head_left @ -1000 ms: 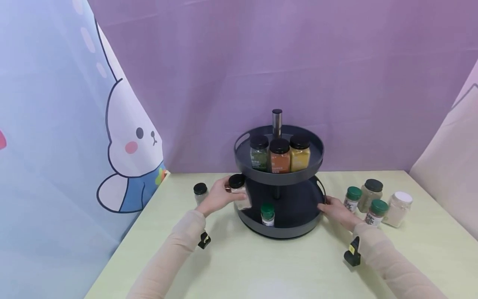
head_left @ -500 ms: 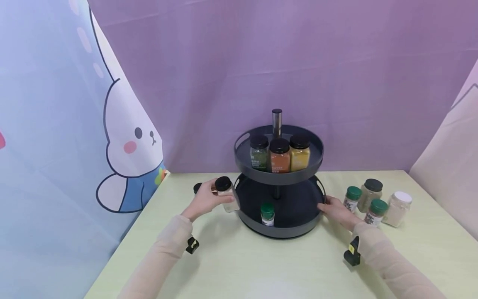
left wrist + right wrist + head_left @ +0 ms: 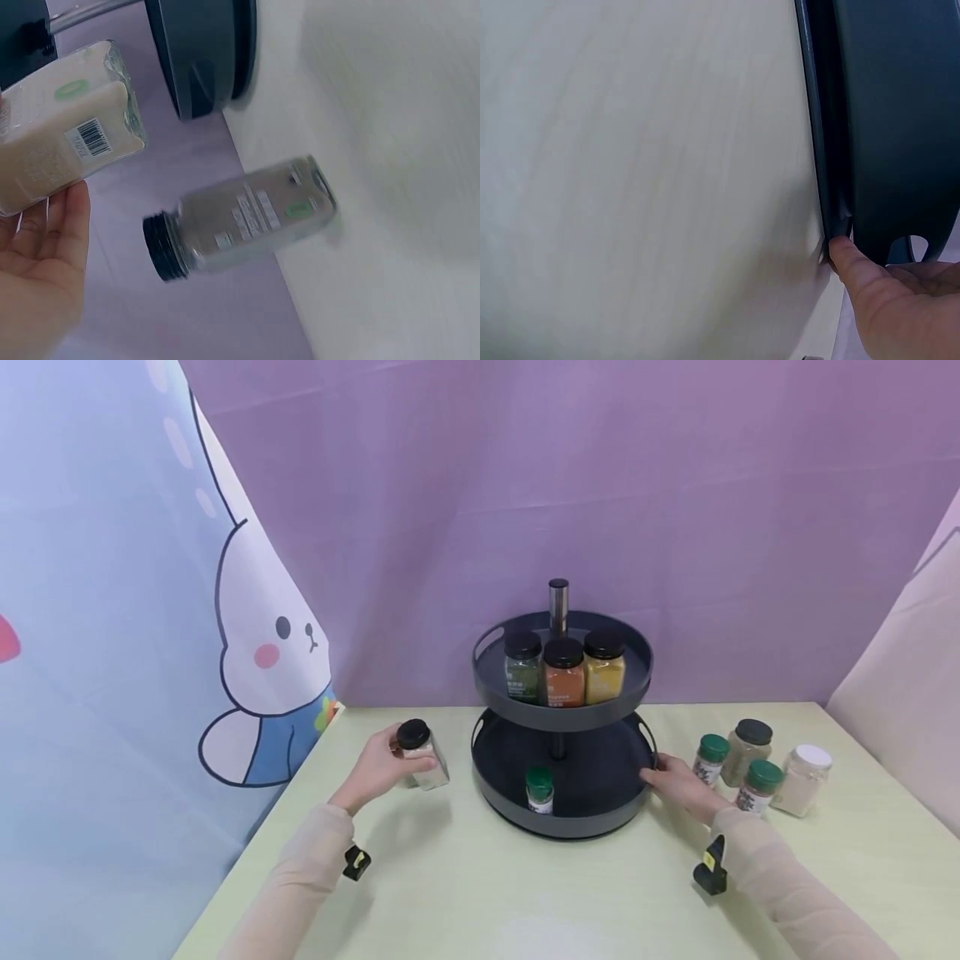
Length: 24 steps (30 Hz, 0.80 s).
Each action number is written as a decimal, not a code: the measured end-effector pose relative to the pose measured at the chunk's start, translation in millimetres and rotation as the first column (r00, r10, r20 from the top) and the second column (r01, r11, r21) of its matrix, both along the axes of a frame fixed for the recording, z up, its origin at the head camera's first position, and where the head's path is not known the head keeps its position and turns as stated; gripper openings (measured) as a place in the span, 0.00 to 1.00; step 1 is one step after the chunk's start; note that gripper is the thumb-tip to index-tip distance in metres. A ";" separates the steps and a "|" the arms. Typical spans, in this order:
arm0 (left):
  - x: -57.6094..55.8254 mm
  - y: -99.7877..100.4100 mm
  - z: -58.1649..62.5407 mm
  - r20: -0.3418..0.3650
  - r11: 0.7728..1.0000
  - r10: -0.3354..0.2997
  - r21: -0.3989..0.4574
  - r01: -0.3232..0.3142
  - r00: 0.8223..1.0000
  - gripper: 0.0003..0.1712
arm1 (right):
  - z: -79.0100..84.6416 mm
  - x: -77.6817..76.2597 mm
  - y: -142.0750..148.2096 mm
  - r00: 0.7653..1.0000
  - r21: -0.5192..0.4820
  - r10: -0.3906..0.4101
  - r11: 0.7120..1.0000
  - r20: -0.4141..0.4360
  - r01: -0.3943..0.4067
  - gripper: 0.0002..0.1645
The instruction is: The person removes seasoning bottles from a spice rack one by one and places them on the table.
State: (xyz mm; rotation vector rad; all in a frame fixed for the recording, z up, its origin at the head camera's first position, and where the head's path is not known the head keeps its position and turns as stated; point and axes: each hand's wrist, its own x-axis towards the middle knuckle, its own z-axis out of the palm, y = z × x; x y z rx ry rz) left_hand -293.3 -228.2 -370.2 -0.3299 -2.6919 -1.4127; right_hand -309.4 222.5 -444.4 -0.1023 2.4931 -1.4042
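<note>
My left hand [image 3: 375, 770] grips a black-lidded spice jar [image 3: 427, 770] of pale powder, tilted over the table left of the two-tier turntable [image 3: 564, 825]. In the left wrist view that held jar's barcode side [image 3: 91, 138] shows, beside a second black-lidded jar [image 3: 251, 214] with greyish contents standing on the table. The head view hides most of that second jar behind the hand. At the right side of the lower tier, my right hand [image 3: 684, 787] pinches the rim by its handle cutout; the right wrist view shows the thumb [image 3: 855, 266] against the lower edge.
Green, orange and yellow spice jars [image 3: 564, 683] stand on the upper tier. A small green-capped bottle [image 3: 540, 792] is on the lower tier's front. Right of the turntable are two green-capped bottles [image 3: 759, 787], a dark-lidded jar [image 3: 747, 753] and a white-lidded jar [image 3: 802, 781].
My left hand has carried the pale-powder jar leftward, from beside the lower tier's left edge to over the table. The right hand and the turntable have stayed in place.
</note>
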 end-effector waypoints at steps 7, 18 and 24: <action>2.8 -19.1 -7.2 0.026 1.000 0.020 -0.004 -0.020 0.999 0.32 | -0.5 0.4 1.0 1.000 0.010 0.005 1.000 -0.017 -0.005 0.39; 4.6 -43.6 -20.4 0.070 0.998 0.051 -0.044 -0.048 0.996 0.31 | 0.0 1.5 0.8 1.000 -0.013 0.007 1.000 -0.003 -0.007 0.39; 2.4 -53.8 -25.4 0.123 0.995 0.073 -0.074 -0.064 0.990 0.30 | -2.1 0.7 1.0 1.000 -0.009 0.005 1.000 0.001 -0.005 0.39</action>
